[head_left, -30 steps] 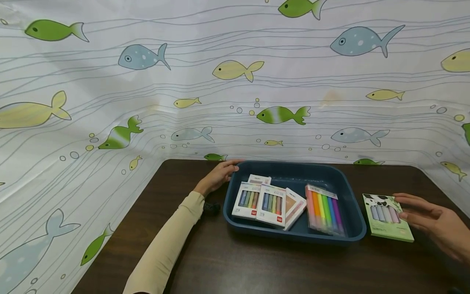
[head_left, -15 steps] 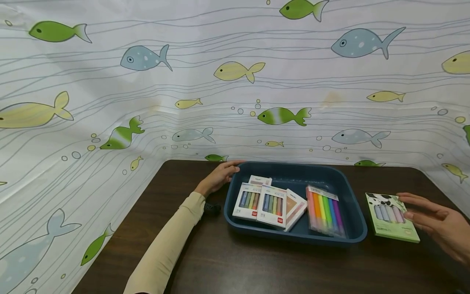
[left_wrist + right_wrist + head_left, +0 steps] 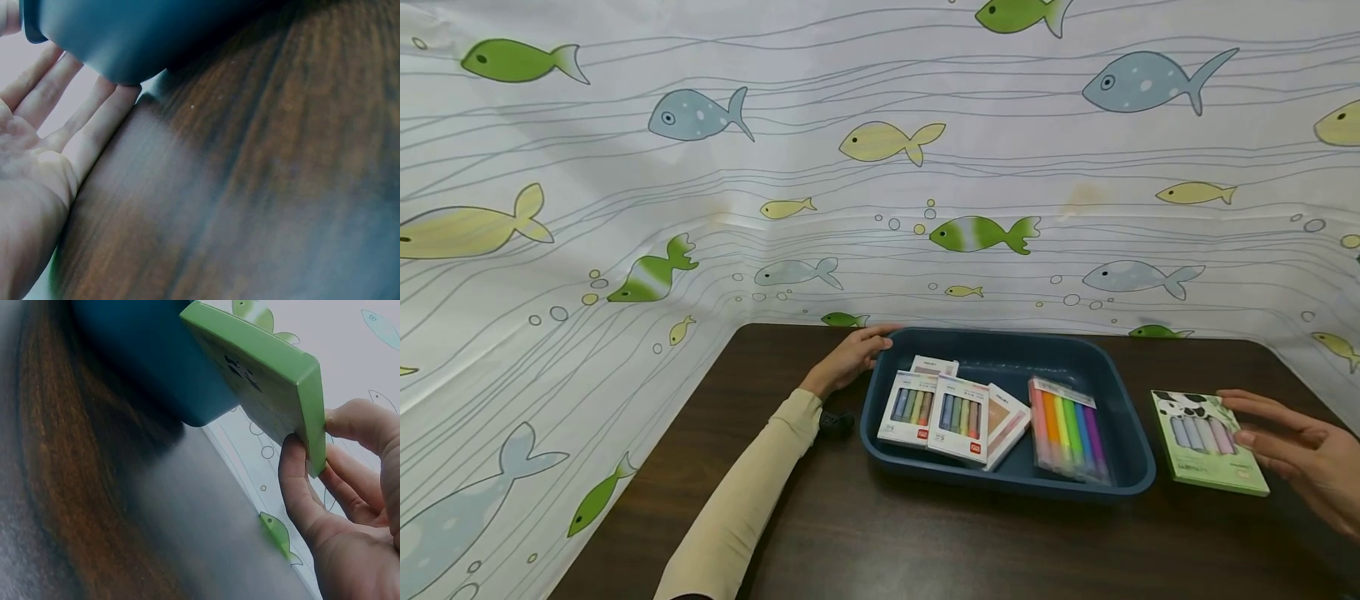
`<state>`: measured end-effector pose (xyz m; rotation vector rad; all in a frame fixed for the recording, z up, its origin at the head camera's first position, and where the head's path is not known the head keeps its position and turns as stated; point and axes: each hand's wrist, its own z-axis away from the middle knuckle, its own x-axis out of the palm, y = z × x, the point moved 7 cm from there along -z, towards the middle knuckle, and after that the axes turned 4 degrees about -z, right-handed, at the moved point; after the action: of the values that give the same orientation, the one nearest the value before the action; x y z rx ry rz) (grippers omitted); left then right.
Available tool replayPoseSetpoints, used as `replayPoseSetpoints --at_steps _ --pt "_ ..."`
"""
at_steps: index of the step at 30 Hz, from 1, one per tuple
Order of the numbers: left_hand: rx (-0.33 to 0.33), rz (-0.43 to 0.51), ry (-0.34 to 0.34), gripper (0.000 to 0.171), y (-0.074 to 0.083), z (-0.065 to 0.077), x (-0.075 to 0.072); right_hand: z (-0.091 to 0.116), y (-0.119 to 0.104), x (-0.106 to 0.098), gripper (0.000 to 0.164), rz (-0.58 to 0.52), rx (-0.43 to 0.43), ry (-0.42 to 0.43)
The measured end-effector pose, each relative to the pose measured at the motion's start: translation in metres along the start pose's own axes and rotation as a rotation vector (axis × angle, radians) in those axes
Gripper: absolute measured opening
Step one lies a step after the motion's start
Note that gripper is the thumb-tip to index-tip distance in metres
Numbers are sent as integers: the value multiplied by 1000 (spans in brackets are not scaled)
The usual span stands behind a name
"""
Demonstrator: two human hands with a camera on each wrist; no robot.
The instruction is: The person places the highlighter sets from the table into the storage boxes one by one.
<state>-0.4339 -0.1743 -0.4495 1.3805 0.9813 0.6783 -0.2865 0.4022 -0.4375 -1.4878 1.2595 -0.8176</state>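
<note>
A dark blue plastic bin (image 3: pixel 970 482) sits on the brown table. My left hand (image 3: pixel 847 357) holds it at its far left corner, thumb at the rim and fingers against the outer wall; in the left wrist view the fingers (image 3: pixel 94 122) reach up to the wall. Beyond the bin's right end, my right hand (image 3: pixel 1311 450) pinches a green panda-print box of pastel markers (image 3: pixel 1217 471) by its right edge. The right wrist view shows that box (image 3: pixel 256 353) from below, tilted and raised above the table, thumb on one face and fingertips on the other.
Inside the bin lie white boxes of coloured markers (image 3: pixel 958 417), overlapping at the left, and a clear pack of rainbow markers (image 3: pixel 1067 429) at the right. A small black object (image 3: pixel 835 423) is by the left wrist. A fish-print sheet (image 3: pixel 1000 167) hangs behind the table (image 3: pixel 925 550).
My right hand and the panda-print box have shifted slightly right, widening the gap to the bin. The left hand keeps its place on the bin. The head view has moved slightly.
</note>
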Motion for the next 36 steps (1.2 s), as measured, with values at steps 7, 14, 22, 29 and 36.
replayPoseSetpoints --at_steps 7,14,22,29,36 --pt "12 -7 -6 44 0 0 1 0 -2 2 56 -41 -4 -5" --pt "21 2 -13 45 1 0 2 0 -7 4 55 -75 -20 -19" --pt "5 6 -11 44 -2 0 1 0 -11 8 56 -100 -15 -40" --pt "2 -3 -2 46 -1 2 -1 -1 -12 11 55 -27 5 3" --pt "-8 -5 1 46 0 0 0 0 -10 15 55 2 26 -12"
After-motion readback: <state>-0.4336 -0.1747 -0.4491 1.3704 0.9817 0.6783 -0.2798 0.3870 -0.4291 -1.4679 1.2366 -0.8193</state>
